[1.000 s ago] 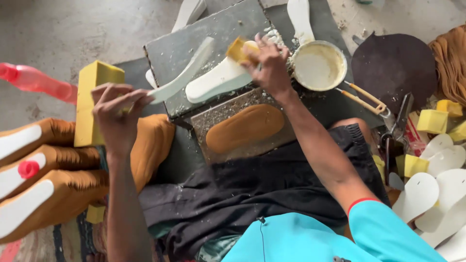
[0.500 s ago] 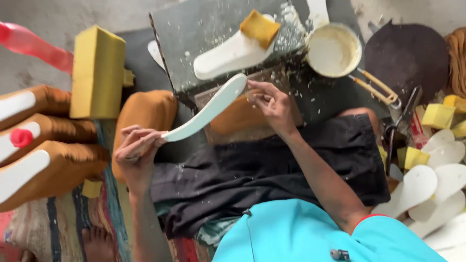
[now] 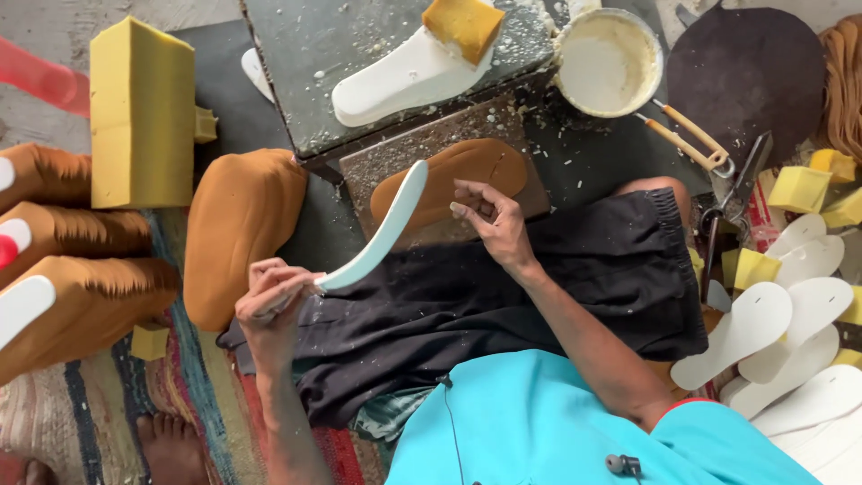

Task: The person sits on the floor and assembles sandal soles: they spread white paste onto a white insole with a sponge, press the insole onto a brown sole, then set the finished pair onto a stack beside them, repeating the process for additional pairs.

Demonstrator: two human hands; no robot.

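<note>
Workshop floor, seen from above. Left hand pinching the heel end of a curved white shoe insole, fingers clenched around it, sole held in the air and tilted up toward a tan leather sole. Right hand empty, fingers loosely curled and released, hovering just over the near edge of that tan sole, not gripping anything. Tan sole lying flat on a speckled board below the edge of a low dark table. On the table, a white foam sole with a yellow sponge block resting on its toe end. Just right of the table, a round tin of cream-coloured glue. Beyond it, scissors with dark blades, near a dark round leather piece. Far right, a pile of white insoles among small yellow foam cubes. To the left, a large yellow foam block standing upright, a heap of tan leather cut-outs beside it, and stacked tan soles at the left edge. Black shorts and a turquoise shirt in the foreground.
</note>
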